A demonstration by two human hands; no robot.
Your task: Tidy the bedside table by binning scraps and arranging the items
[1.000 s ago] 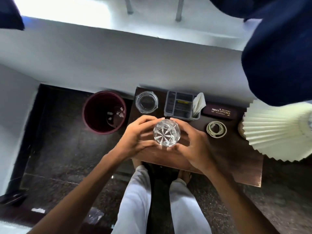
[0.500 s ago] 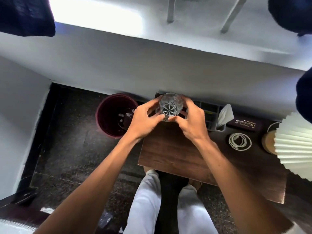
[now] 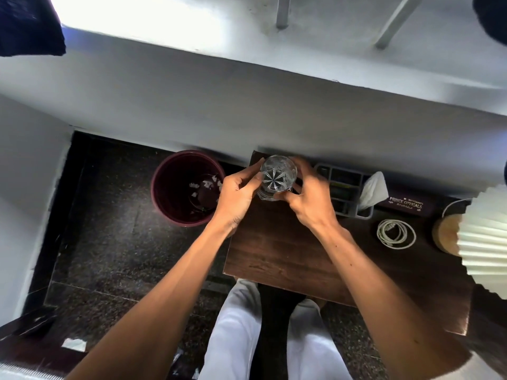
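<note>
Both hands held the cut-glass tumbler (image 3: 278, 176) at the bedside table's (image 3: 288, 250) far left corner: left hand (image 3: 236, 196) gripped it from nine o'clock, right hand (image 3: 310, 198) from three o'clock. The maroon bin (image 3: 167, 187) with scraps stood at nine o'clock from the glass.

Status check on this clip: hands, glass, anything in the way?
Left hand and right hand both on the cut glass. Glass at the table's back-left corner, beside the grey organiser. Nothing blocking.
</note>
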